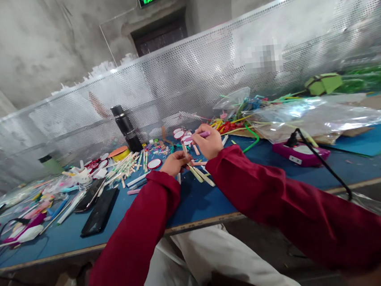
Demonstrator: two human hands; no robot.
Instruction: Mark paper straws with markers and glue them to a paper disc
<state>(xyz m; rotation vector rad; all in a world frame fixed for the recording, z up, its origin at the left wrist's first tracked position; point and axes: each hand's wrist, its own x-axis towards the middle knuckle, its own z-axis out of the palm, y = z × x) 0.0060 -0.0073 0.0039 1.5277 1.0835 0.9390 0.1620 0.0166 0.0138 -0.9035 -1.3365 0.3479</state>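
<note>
Above the blue tabletop (196,205), my left hand (174,163) pinches a short pale stick (185,150) that stands upright from its fingertips. My right hand (209,142) is closed around a purple pen-like stick (204,134), its front end close to the pale one; I cannot tell whether they touch. Several pale yellow and pinkish rolled strips (198,174) lie beneath and between the hands. Left of my left hand is a round white disc with a red rim (154,164). Both forearms wear dark red sleeves.
A black bottle (127,129) stands before the perforated metal screen (178,81). Two dark phones (100,212) lie left, near a heap of pale sticks (130,164). Right are a purple power strip (301,154) with a black cable, clear plastic bags (329,114) and coloured pipe cleaners (231,124).
</note>
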